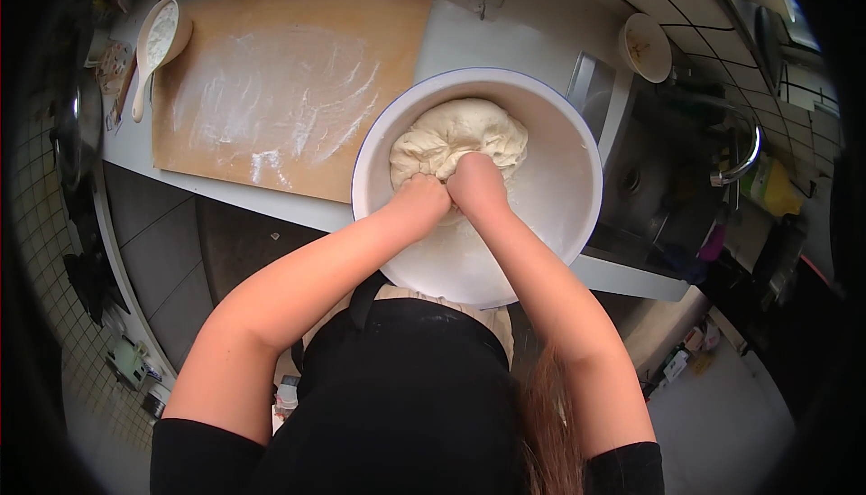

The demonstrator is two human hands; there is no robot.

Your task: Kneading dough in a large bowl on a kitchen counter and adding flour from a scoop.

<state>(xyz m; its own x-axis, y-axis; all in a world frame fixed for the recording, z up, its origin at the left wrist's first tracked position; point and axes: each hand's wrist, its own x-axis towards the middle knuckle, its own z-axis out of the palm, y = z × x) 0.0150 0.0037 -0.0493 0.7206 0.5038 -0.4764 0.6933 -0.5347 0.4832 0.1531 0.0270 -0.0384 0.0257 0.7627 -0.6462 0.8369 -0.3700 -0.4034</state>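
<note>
A large white basin [568, 224] with a blue rim stands in front of me, and a big lump of pale dough [467, 123] lies in its far part. Both my fists press against the near side of the dough, close beside each other. My left hand [423, 198] is curled at the dough's lower left edge. Just right of it, my right hand [477, 180] is balled against the dough's folded middle. The fingertips of both hands are hidden, so whether they pinch any dough does not show.
Left of the basin lies a wooden board [291, 89] dusted with flour. A ladle-shaped cup of white flour [161, 38] sits at its far left corner. To the right are a dark sink [626, 177], a curved metal faucet [744, 156] and a white bowl [646, 48] with some residue.
</note>
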